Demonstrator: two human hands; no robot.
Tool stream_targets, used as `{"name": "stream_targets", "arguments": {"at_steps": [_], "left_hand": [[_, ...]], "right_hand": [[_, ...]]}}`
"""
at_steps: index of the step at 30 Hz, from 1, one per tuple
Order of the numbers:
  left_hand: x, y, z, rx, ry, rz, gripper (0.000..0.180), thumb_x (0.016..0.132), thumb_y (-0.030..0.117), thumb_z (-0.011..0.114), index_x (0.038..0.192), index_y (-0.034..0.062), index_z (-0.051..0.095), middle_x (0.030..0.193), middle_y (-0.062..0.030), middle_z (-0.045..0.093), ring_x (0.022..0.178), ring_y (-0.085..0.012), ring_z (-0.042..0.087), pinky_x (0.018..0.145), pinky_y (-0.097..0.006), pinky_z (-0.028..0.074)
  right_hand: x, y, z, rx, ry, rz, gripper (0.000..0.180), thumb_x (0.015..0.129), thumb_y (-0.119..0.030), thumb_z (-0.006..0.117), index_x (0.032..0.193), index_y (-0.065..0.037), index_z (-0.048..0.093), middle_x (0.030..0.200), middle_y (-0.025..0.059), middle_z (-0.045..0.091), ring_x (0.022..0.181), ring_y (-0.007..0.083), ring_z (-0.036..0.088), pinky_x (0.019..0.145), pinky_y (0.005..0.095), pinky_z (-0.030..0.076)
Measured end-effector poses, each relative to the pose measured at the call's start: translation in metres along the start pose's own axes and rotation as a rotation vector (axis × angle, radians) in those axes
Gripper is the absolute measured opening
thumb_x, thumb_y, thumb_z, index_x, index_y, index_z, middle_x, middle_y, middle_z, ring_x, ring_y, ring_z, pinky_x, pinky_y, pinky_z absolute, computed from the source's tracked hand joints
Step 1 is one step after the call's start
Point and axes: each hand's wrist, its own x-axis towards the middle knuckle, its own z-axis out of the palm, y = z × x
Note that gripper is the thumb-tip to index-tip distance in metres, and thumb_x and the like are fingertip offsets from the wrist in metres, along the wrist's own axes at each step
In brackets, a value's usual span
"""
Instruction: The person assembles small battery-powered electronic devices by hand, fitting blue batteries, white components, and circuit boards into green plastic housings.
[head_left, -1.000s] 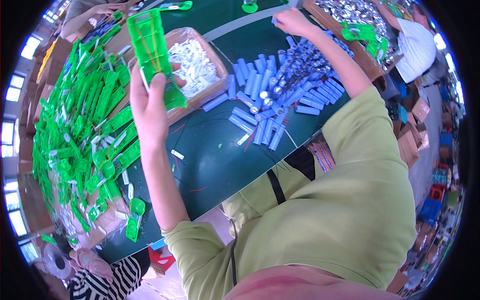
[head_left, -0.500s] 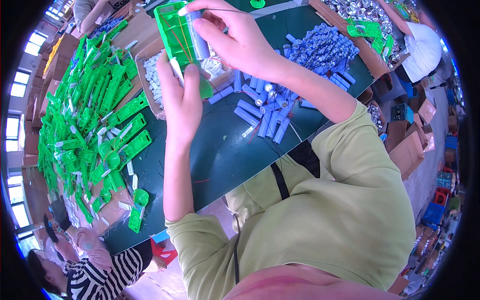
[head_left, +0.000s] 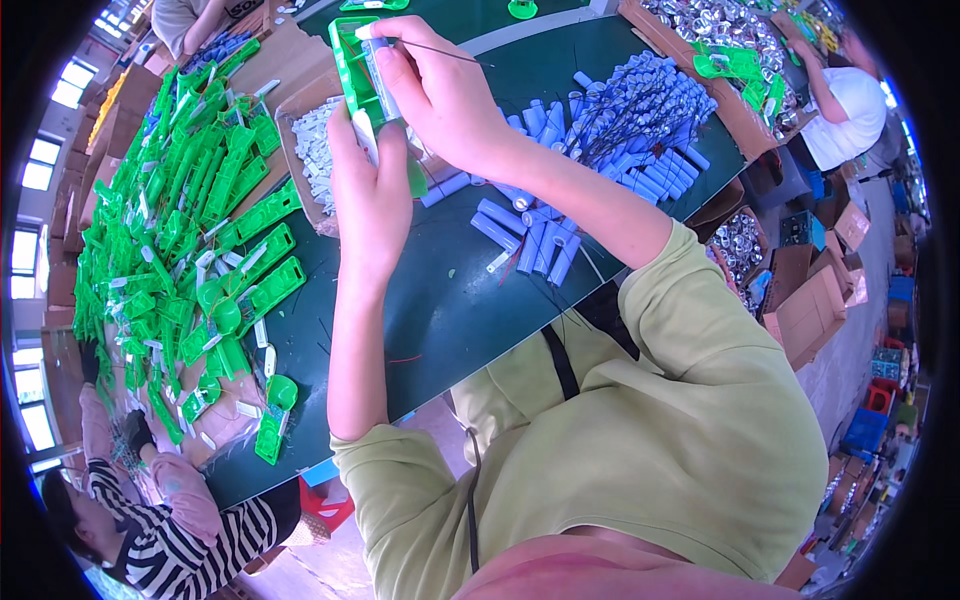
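My left hand is closed round the lower end of a green plastic housing, an open shell with a white piece on its side near my thumb. In my right hand, thumb and fingers grip a blue cylindrical battery, which stands against the housing's open side. A white bit shows at the battery's top, and a dark wire trails off past my right fingers. Whether the battery is seated inside the shell is hard to make out. Beyond my left hand stands a box of small white parts.
A large heap of green housings covers the table's left. Blue batteries with wires are piled to the right, several loose ones nearer me. A carton of shiny round parts stands far right. Co-workers sit lower left and far right.
The green housing has tipped more edge-on, and my right hand has come slightly down and left with the battery. The lower-left co-worker's hands have shifted.
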Motion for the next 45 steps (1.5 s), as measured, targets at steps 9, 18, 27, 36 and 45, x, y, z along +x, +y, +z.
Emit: {"name": "stream_targets", "arguments": {"at_steps": [9, 18, 27, 36, 45], "left_hand": [[0.002, -0.009, -0.002, 0.063, 0.005, 0.003, 0.038, 0.090, 0.011, 0.044, 0.124, -0.0036, 0.035, 0.081, -0.0116, 0.057, 0.067, -0.0143, 0.057, 0.056, -0.029, 0.046], [0.012, -0.024, -0.010, 0.067, 0.024, -0.062, 0.032, 0.091, 0.013, 0.044, 0.116, -0.0058, 0.039, 0.080, -0.0142, 0.059, 0.065, -0.0183, 0.060, 0.056, -0.030, 0.047], [0.032, -0.035, -0.102, -0.414, 0.185, -0.288, 0.023, 0.091, 0.018, 0.046, 0.100, -0.0015, 0.054, 0.089, -0.0137, 0.063, 0.067, -0.0174, 0.061, 0.057, -0.029, 0.050], [0.024, -0.003, -0.146, -0.342, 0.556, -0.130, 0.021, 0.092, 0.015, 0.043, 0.104, -0.0008, 0.050, 0.095, -0.0168, 0.063, 0.071, -0.0182, 0.061, 0.060, -0.032, 0.053], [0.027, 0.001, -0.127, -0.336, 0.381, -0.151, 0.019, 0.092, 0.016, 0.043, 0.101, 0.0007, 0.050, 0.091, -0.0123, 0.062, 0.066, -0.0154, 0.059, 0.059, -0.028, 0.050]], "right_hand": [[-0.007, 0.019, 0.015, 0.014, 0.058, 0.104, 0.026, 0.088, -0.016, 0.053, 0.111, -0.004, 0.050, 0.089, 0.0127, 0.054, 0.079, 0.0294, 0.055, 0.070, 0.0394, 0.044], [-0.017, 0.031, 0.040, 0.123, -0.024, 0.160, 0.038, 0.091, -0.023, 0.048, 0.124, -0.005, 0.042, 0.104, 0.0179, 0.049, 0.096, 0.0321, 0.051, 0.084, 0.0390, 0.041], [0.030, 0.072, 0.074, 0.191, -0.599, 0.335, 0.036, 0.091, -0.028, 0.048, 0.117, -0.003, 0.052, 0.085, 0.0114, 0.063, 0.077, 0.0265, 0.061, 0.075, 0.0390, 0.047], [0.016, 0.149, 0.143, -0.356, -0.867, -0.303, 0.017, 0.083, -0.020, 0.056, 0.093, -0.006, 0.061, 0.090, 0.0123, 0.061, 0.089, 0.0303, 0.060, 0.078, 0.0408, 0.048], [0.022, 0.141, 0.130, -0.228, -0.697, -0.345, 0.015, 0.084, -0.022, 0.058, 0.090, -0.008, 0.058, 0.085, 0.0084, 0.058, 0.086, 0.0272, 0.059, 0.072, 0.0395, 0.047]]}}
